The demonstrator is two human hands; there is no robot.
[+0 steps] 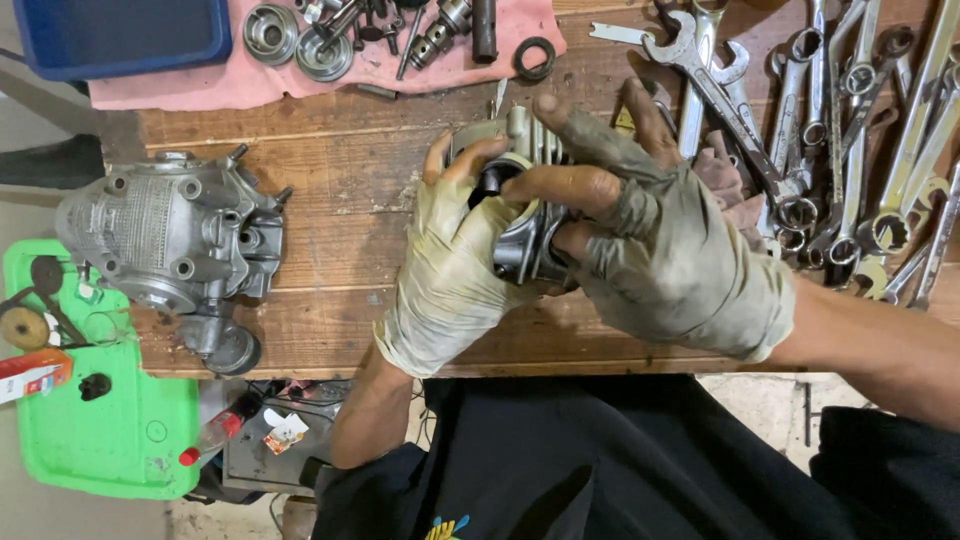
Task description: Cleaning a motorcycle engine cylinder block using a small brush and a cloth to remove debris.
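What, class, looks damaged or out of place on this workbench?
The gloves are worn: bare fingertips poke through the right hand glove and the left hand glove, both grimy, gripping the finned metal cylinder. The spanners lie in a loose, overlapping heap.

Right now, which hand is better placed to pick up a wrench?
The right hand, probably: the wrenches lie just beyond it, while the left hand grips the metal cylinder on the far side.

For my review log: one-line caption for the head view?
Gloved left hand and right hand grip a finned metal cylinder over a wooden bench.
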